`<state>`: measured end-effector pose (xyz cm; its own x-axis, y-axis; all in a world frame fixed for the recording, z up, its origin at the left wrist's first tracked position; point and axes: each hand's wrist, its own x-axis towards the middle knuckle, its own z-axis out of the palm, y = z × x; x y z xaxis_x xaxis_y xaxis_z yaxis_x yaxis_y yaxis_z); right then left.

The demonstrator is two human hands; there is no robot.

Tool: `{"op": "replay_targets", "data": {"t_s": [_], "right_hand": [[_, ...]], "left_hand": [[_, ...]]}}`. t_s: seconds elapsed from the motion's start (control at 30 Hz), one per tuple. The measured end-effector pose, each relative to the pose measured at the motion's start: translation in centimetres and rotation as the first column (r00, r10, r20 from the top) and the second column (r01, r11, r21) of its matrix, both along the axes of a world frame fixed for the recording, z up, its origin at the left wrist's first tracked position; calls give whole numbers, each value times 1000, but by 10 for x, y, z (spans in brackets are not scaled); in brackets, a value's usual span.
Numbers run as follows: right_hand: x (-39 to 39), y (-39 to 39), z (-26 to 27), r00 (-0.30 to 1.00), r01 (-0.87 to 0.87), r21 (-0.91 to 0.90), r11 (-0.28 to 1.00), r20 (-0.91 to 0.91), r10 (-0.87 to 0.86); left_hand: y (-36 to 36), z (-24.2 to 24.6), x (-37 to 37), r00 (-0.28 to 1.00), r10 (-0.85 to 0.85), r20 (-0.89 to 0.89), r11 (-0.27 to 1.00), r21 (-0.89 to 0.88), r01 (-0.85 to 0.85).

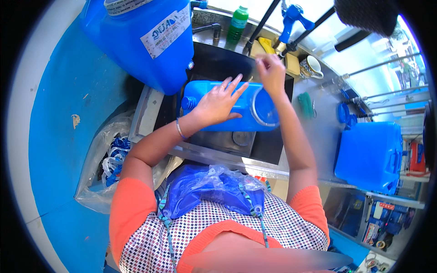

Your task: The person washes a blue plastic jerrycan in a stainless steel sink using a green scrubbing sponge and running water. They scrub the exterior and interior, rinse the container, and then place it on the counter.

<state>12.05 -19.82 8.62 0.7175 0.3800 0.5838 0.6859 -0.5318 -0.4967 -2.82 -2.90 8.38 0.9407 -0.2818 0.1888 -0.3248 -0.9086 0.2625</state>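
A translucent blue plastic water jug [245,102] lies on its side across a sink basin [269,146]. Its wide round opening or lid [268,107] is on the right, and a small ribbed blue cap [188,102] is on the left. My left hand [220,100] rests on the jug's upper side with its fingers spread. Beyond the jug's right end, my right hand [273,71] is raised with curled fingers, close to a yellow cloth [267,45]. Blur hides whether anything is between those fingers. A round drain [241,138] shows below the jug.
A bigger blue container [146,68] overhangs the basin's left. Behind stand a green bottle [238,24] and a blue-handled tap [293,20]. Rightward are a mug [310,67], a green scouring pad [305,105] and another blue jug [367,155]. A plastic bag [92,184] holds blue-and-white pieces.
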Motion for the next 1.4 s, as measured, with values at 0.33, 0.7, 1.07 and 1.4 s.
{"op": "replay_targets", "data": {"t_s": [0.33, 0.7, 1.07, 1.4], "right_hand": [[195, 118, -54, 819, 165, -300, 939, -489, -300], [95, 92, -54, 925, -149, -77, 986, 342, 166], [-24, -32, 15, 868, 173, -669, 723, 451, 210], [-52, -68, 8, 895, 44, -620, 783, 373, 245]], "left_hand": [[49, -49, 6, 898, 425, -109, 858, -266, -439], [79, -86, 11, 840, 429, -333, 648, -534, -543], [25, -61, 60, 915, 289, -283, 797, -458, -393], [0, -39, 55, 956, 210, -203, 898, -347, -271]]}}
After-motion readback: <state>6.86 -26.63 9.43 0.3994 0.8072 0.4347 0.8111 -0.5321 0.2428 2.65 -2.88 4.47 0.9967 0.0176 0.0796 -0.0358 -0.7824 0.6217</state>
